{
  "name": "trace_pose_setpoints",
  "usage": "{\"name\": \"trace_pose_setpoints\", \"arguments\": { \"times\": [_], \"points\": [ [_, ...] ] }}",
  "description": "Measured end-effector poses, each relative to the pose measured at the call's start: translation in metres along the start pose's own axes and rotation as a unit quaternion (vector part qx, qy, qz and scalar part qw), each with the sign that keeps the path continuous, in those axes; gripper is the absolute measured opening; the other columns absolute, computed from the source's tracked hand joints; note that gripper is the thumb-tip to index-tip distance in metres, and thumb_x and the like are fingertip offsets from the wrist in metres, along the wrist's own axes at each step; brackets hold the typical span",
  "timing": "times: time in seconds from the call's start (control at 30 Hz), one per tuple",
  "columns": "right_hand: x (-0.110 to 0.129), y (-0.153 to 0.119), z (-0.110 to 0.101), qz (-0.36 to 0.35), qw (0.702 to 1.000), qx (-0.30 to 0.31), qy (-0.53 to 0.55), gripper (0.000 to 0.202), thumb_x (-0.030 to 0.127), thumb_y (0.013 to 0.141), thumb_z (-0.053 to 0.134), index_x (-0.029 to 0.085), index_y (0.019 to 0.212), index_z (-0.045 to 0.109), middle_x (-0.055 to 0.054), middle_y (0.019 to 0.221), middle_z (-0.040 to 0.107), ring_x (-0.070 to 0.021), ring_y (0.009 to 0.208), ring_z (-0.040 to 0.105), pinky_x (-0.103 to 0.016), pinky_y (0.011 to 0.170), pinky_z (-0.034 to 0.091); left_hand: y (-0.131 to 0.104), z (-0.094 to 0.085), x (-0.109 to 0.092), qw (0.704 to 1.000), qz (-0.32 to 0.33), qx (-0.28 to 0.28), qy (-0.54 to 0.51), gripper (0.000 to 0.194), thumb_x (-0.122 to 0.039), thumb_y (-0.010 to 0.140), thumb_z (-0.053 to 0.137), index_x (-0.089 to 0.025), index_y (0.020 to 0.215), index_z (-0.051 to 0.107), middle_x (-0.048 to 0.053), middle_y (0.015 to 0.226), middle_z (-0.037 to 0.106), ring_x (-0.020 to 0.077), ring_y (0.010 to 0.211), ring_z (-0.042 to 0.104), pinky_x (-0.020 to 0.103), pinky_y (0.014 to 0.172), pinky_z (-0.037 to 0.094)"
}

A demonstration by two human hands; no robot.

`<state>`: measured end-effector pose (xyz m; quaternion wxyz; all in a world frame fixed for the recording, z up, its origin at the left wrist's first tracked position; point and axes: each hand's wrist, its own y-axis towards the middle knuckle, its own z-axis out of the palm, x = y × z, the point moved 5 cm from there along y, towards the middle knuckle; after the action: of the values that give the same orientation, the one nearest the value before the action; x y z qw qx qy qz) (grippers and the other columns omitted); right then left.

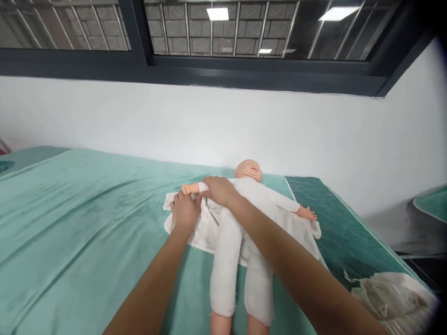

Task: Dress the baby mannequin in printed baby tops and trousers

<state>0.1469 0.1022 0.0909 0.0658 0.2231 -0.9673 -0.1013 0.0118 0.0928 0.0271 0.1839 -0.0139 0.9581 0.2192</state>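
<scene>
A baby doll [228, 251] in a white fabric suit lies on its back, arms spread, on an opened white garment [206, 232]. The doll's head [248, 170] points towards the wall. My left hand [186, 210] has its fingers curled on the garment's sleeve, right beside the doll's small hand [190, 188]. Over the doll's forearm at the cuff, my right hand [220, 190] is closed, its fingertips partly hidden. The doll's other arm [286, 203] rests along the garment's second sleeve [314, 228]. My right forearm crosses over the doll's body.
Green cloth [87, 223] with folds covers the table, darker green [335, 218] at the right. A crumpled off-white cloth bundle [391, 295] lies at the lower right. Behind the table rise a white wall [157, 121] and a dark-framed window [244, 74].
</scene>
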Motion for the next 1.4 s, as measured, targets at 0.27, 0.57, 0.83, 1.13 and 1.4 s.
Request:
{"name": "trace_pose_setpoints", "arguments": {
  "times": [0.27, 0.57, 0.83, 1.13, 1.4],
  "points": [
    [0.004, -0.021, -0.015, -0.046, 0.993, -0.039, 0.100, 0.048, 0.065, 0.096, 0.037, 0.032, 0.119, 0.063, -0.002, 0.108, 0.069, -0.0198, 0.101, 0.061, -0.032, 0.089, 0.038, -0.007, -0.019, 0.007, 0.985, -0.040, -0.042, -0.163, 0.013, -0.028, 0.088, 0.049, -0.021, 0.091, 0.059, 0.008, 0.091, 0.066, 0.0293, 0.099, 0.057, 0.041, 0.084, 0.041],
    [-0.001, -0.035, -0.018, -0.014, 0.998, -0.048, 0.043, 0.042, 0.060, 0.095, 0.046, 0.027, 0.110, 0.066, -0.005, 0.100, 0.069, -0.0221, 0.098, 0.061, -0.037, 0.094, 0.036, -0.017, -0.023, 0.017, 0.877, -0.132, 0.000, -0.462, 0.018, -0.033, 0.081, 0.057, -0.020, 0.091, 0.063, 0.001, 0.088, 0.066, 0.0156, 0.080, 0.057, 0.026, 0.071, 0.043],
    [0.000, -0.029, -0.006, 0.025, 0.999, -0.028, -0.012, 0.031, 0.050, 0.090, 0.059, 0.022, 0.103, 0.061, -0.008, 0.101, 0.070, -0.0247, 0.098, 0.061, -0.039, 0.092, 0.037, -0.029, -0.027, -0.012, 0.809, -0.097, 0.097, -0.571, 0.025, -0.043, 0.083, 0.062, -0.020, 0.092, 0.066, -0.001, 0.079, 0.064, 0.0129, 0.068, 0.054, 0.024, 0.065, 0.042],
    [-0.002, -0.020, -0.002, 0.056, 0.997, -0.020, -0.041, 0.032, 0.019, 0.087, 0.051, 0.018, 0.119, 0.050, -0.013, 0.108, 0.067, -0.0276, 0.099, 0.060, -0.038, 0.086, 0.039, -0.050, -0.031, -0.058, 0.744, -0.039, 0.223, -0.629, 0.032, -0.049, 0.084, 0.064, -0.019, 0.097, 0.065, -0.002, 0.074, 0.056, 0.0101, 0.062, 0.044, 0.022, 0.057, 0.034],
    [-0.009, -0.058, -0.023, 0.114, 0.986, -0.110, 0.046, 0.034, 0.024, 0.093, 0.046, 0.021, 0.126, 0.054, -0.011, 0.122, 0.063, -0.0280, 0.112, 0.055, -0.039, 0.091, 0.042, -0.049, -0.031, -0.043, 0.810, -0.011, 0.173, -0.560, 0.030, -0.047, 0.085, 0.061, -0.020, 0.096, 0.069, -0.002, 0.074, 0.057, 0.0122, 0.066, 0.046, 0.023, 0.062, 0.036]
  ]
}}
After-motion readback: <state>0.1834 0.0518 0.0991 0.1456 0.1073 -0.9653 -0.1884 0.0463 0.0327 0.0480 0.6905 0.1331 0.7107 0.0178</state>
